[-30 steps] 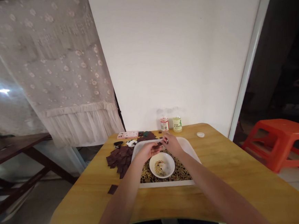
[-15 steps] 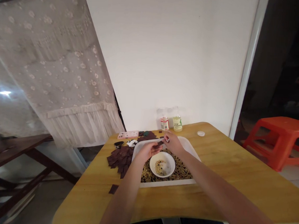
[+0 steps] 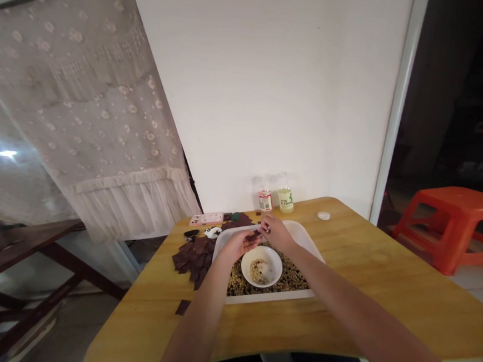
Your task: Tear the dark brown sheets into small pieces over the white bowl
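My left hand is above the tray's left side, fingers closed on a small dark brown square sheet. Beside it, my right hand is pinched at the sheet's far edge; what lies between its fingertips is too small to make out. Below both hands, a white bowl with pale beads or seeds in it sits in a white tray. Around the bowl, the tray is spread with mixed yellow, brown and black beads or seeds.
Left of the tray lies a heap of dark brown squares, with one loose square nearer me. A pink phone, two bottles and a white lid rest toward the wall. An orange stool stands at right.
My right hand has shifted slightly left, closer to the left hand and the brown sheet. The left hand keeps its hold; the bowl and tray stay put.
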Action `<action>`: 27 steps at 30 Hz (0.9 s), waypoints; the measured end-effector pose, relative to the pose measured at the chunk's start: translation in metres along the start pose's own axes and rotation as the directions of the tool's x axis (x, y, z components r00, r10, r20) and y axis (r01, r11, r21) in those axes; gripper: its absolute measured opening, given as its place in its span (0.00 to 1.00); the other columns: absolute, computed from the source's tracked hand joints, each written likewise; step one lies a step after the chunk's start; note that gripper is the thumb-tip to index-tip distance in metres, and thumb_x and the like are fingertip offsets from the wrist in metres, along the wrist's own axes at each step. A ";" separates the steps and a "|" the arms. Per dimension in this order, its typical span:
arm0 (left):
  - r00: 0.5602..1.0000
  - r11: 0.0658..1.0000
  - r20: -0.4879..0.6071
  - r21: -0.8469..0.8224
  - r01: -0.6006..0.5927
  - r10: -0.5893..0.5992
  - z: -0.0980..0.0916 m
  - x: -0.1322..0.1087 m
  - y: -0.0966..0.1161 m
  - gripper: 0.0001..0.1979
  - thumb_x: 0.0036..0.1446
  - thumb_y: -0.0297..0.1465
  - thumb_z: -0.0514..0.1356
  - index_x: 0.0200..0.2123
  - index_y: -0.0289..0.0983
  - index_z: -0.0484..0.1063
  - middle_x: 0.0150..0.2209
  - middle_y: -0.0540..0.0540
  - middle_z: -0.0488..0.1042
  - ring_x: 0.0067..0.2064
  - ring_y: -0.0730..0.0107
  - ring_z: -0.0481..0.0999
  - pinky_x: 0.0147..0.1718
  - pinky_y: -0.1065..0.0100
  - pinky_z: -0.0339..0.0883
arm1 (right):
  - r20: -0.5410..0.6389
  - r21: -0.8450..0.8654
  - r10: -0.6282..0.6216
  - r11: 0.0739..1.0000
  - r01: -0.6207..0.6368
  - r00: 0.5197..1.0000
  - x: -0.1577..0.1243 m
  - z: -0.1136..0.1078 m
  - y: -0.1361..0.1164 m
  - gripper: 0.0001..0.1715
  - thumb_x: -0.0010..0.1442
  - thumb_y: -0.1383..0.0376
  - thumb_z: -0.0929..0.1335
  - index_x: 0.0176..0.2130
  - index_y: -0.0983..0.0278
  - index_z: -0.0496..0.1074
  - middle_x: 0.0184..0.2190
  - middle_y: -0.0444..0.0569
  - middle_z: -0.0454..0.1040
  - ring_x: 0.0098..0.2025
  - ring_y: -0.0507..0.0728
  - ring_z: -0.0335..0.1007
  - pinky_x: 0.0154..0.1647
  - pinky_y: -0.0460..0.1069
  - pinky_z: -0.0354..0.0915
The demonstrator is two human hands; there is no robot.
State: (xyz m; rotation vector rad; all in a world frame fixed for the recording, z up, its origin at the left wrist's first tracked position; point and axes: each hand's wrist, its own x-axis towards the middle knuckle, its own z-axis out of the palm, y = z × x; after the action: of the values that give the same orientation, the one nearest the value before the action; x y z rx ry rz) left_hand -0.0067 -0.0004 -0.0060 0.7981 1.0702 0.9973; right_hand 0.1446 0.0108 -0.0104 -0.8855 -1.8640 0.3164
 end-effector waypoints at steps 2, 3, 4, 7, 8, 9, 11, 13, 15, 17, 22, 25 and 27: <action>1.000 1.000 -0.003 0.007 0.006 -0.006 0.001 -0.001 0.000 0.06 0.52 0.22 0.53 0.29 0.29 0.70 0.25 0.41 0.76 0.26 0.72 0.76 0.29 0.74 0.70 | -0.020 -0.014 0.008 1.000 -0.008 1.000 0.000 -0.001 0.000 0.12 0.47 0.73 0.61 0.22 0.62 0.51 0.23 0.41 0.56 0.26 0.51 0.53 0.27 0.45 0.50; 1.000 1.000 -0.008 0.011 0.009 -0.009 0.001 -0.001 0.001 0.06 0.52 0.22 0.53 0.29 0.29 0.70 0.25 0.41 0.76 0.26 0.72 0.76 0.29 0.74 0.70 | -0.039 -0.028 0.017 0.999 -0.018 0.999 0.001 -0.001 0.000 0.12 0.47 0.73 0.61 0.22 0.62 0.51 0.22 0.41 0.55 0.26 0.51 0.52 0.27 0.45 0.50; 1.000 1.000 -0.013 0.015 0.011 -0.010 0.002 -0.002 0.001 0.06 0.52 0.22 0.53 0.29 0.29 0.70 0.25 0.41 0.76 0.26 0.72 0.76 0.30 0.74 0.70 | -0.053 -0.039 0.024 0.999 -0.026 0.998 0.001 -0.002 0.000 0.12 0.47 0.73 0.61 0.22 0.62 0.51 0.22 0.41 0.55 0.26 0.51 0.52 0.27 0.45 0.50; 1.000 1.000 -0.018 0.014 0.004 -0.003 0.003 -0.004 0.002 0.06 0.52 0.22 0.53 0.30 0.28 0.70 0.26 0.40 0.76 0.26 0.71 0.76 0.31 0.73 0.70 | -0.035 -0.034 0.012 0.999 -0.013 0.999 0.000 -0.003 0.000 0.12 0.47 0.73 0.62 0.22 0.62 0.50 0.22 0.41 0.55 0.26 0.51 0.52 0.27 0.45 0.50; 1.000 1.000 -0.016 0.011 0.001 -0.001 0.004 -0.005 0.002 0.06 0.52 0.22 0.53 0.31 0.28 0.70 0.25 0.41 0.76 0.26 0.71 0.76 0.31 0.73 0.70 | -0.012 -0.023 -0.001 1.000 0.001 1.000 0.000 -0.003 -0.001 0.12 0.47 0.73 0.62 0.22 0.62 0.51 0.22 0.41 0.55 0.26 0.50 0.52 0.27 0.45 0.50; 1.000 1.000 -0.014 0.009 0.002 -0.002 0.004 -0.006 0.003 0.06 0.52 0.22 0.53 0.31 0.28 0.70 0.25 0.41 0.76 0.26 0.72 0.76 0.30 0.73 0.70 | 0.007 -0.013 -0.012 1.000 0.012 1.000 0.000 -0.003 -0.001 0.12 0.47 0.73 0.62 0.22 0.62 0.51 0.23 0.41 0.56 0.26 0.50 0.52 0.27 0.45 0.50; 1.000 1.000 -0.021 0.007 0.013 -0.013 0.006 -0.007 0.004 0.06 0.52 0.21 0.53 0.31 0.29 0.70 0.24 0.42 0.76 0.26 0.72 0.76 0.29 0.74 0.70 | 0.013 -0.010 -0.014 1.000 0.014 1.000 0.000 -0.003 -0.002 0.12 0.47 0.73 0.62 0.22 0.62 0.51 0.23 0.41 0.56 0.26 0.50 0.52 0.27 0.45 0.50; 0.999 1.000 -0.033 0.008 0.027 -0.027 0.006 -0.008 0.004 0.06 0.53 0.22 0.53 0.32 0.29 0.70 0.24 0.42 0.76 0.25 0.72 0.76 0.27 0.75 0.70 | -0.025 -0.026 0.006 1.000 -0.007 1.000 0.000 -0.003 -0.001 0.12 0.47 0.73 0.62 0.22 0.62 0.50 0.22 0.41 0.56 0.26 0.50 0.52 0.27 0.45 0.50; 0.999 1.000 -0.033 0.005 0.028 -0.028 0.006 -0.008 0.004 0.06 0.52 0.22 0.53 0.32 0.29 0.70 0.24 0.42 0.76 0.25 0.72 0.76 0.27 0.74 0.70 | -0.056 -0.037 0.016 0.999 -0.018 0.998 0.000 -0.004 0.000 0.13 0.48 0.72 0.62 0.21 0.62 0.50 0.22 0.41 0.55 0.26 0.51 0.52 0.27 0.45 0.51; 1.000 1.000 -0.019 -0.001 0.016 -0.016 0.005 -0.006 0.003 0.06 0.52 0.22 0.54 0.32 0.29 0.71 0.25 0.41 0.76 0.26 0.71 0.76 0.28 0.73 0.70 | -0.038 -0.030 -0.002 1.000 0.001 0.999 0.000 -0.004 0.000 0.13 0.48 0.72 0.62 0.22 0.62 0.50 0.22 0.41 0.55 0.26 0.51 0.52 0.27 0.45 0.51; 1.000 1.000 -0.012 0.000 0.013 -0.013 0.002 -0.004 0.002 0.05 0.51 0.22 0.55 0.31 0.28 0.71 0.27 0.40 0.76 0.26 0.70 0.76 0.30 0.72 0.70 | -0.009 -0.024 -0.025 0.999 0.025 1.000 0.001 -0.005 -0.001 0.13 0.49 0.72 0.62 0.22 0.62 0.51 0.23 0.41 0.56 0.26 0.50 0.53 0.27 0.45 0.51; 1.000 1.000 -0.023 0.002 0.022 -0.022 0.003 -0.005 0.003 0.06 0.52 0.22 0.54 0.31 0.28 0.71 0.26 0.40 0.76 0.26 0.71 0.76 0.29 0.73 0.70 | -0.049 -0.038 -0.001 0.999 -0.001 0.999 0.001 -0.005 -0.001 0.13 0.49 0.72 0.63 0.22 0.62 0.51 0.22 0.41 0.55 0.26 0.50 0.52 0.27 0.45 0.51; 1.000 1.000 -0.022 0.001 0.017 -0.017 0.004 -0.005 0.004 0.07 0.52 0.22 0.53 0.31 0.29 0.71 0.25 0.41 0.76 0.26 0.71 0.76 0.28 0.73 0.70 | -0.037 -0.025 -0.012 1.000 0.011 0.999 0.001 -0.005 0.000 0.13 0.49 0.72 0.63 0.22 0.62 0.51 0.22 0.41 0.55 0.26 0.50 0.52 0.27 0.45 0.51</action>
State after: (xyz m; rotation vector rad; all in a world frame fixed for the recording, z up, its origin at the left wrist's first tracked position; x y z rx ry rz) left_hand -0.0050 -0.0044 0.0000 0.7795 1.0951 0.9936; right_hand 0.1485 0.0106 -0.0070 -0.8913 -1.8417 0.2687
